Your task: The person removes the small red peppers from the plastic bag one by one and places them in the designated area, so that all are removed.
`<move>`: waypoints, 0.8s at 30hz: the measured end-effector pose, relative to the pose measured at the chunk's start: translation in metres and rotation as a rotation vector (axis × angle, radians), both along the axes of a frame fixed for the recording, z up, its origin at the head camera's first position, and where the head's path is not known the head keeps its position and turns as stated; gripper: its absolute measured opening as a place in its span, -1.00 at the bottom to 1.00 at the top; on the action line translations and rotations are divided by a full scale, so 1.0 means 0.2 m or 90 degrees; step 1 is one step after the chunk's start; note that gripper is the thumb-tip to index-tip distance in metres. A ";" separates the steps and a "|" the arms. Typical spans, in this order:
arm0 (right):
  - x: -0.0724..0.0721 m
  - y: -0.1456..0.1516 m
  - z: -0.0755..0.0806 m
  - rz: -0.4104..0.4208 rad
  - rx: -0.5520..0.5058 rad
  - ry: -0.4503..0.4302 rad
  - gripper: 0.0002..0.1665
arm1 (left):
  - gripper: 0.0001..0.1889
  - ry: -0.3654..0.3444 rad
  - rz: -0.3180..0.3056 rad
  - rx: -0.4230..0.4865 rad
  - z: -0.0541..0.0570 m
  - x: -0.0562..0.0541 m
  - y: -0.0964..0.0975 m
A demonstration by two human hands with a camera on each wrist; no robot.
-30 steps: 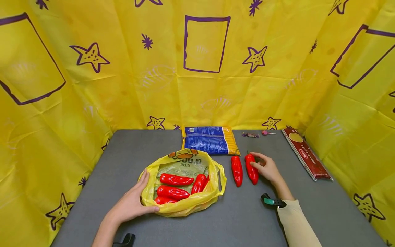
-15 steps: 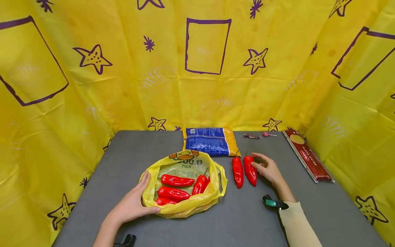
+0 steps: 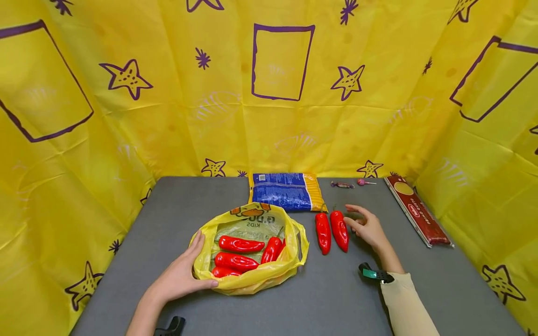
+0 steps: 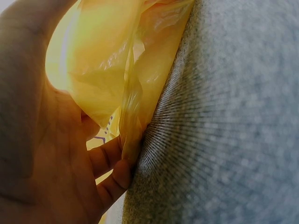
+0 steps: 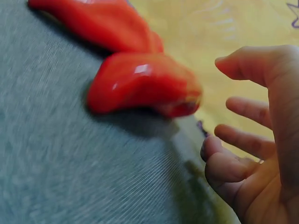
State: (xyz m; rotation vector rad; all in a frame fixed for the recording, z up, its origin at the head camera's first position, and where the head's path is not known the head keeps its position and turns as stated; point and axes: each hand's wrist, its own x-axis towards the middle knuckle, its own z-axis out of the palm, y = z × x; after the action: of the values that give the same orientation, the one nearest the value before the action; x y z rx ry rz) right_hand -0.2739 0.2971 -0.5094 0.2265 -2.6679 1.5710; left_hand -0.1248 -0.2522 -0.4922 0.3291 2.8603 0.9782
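In the head view a yellow plastic bag (image 3: 248, 282) stands with its mouth open, and several red peppers (image 3: 241, 244) lie inside. My left hand (image 3: 180, 273) holds the bag's left side, thumb at the front rim, fingers round the outer wall; its fingers (image 4: 110, 156) touch the plastic in the left wrist view. Right of the bag, two red peppers lie side by side on the table: a left pepper (image 3: 322, 233) and a right pepper (image 3: 339, 231). Just right of the latter, my right hand (image 3: 369, 228) holds nothing; the right wrist view shows a gap between it and the nearer pepper (image 5: 145, 81).
A blue and yellow packet (image 3: 280, 191) lies behind the bag. A wrapped candy (image 3: 342, 185) and a lollipop (image 3: 362, 182) lie at the back, with a long red-brown package (image 3: 418, 212) to the right. Yellow cloth (image 3: 281, 135) surrounds the grey table (image 3: 319, 298) on three sides.
My right hand has let go of the right pepper and drawn slightly to the right. That pepper now lies a little further left, nearer the other. My left hand stays on the bag.
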 end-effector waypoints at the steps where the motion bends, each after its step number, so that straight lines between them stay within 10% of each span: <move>1: 0.00 0.00 0.01 0.000 0.002 0.007 -0.36 | 0.41 0.000 0.000 0.001 0.00 0.00 0.00; 24: 0.11 -0.33 0.41 0.179 0.036 0.220 -0.42 | 0.40 -0.004 -0.002 0.003 -0.02 -0.01 -0.01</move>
State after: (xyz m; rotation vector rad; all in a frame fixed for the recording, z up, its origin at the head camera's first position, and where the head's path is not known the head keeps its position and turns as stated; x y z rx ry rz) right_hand -0.2515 0.2317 -0.4279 0.8244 -2.4899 1.3632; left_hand -0.1266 -0.2540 -0.4963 0.3299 2.8514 0.9843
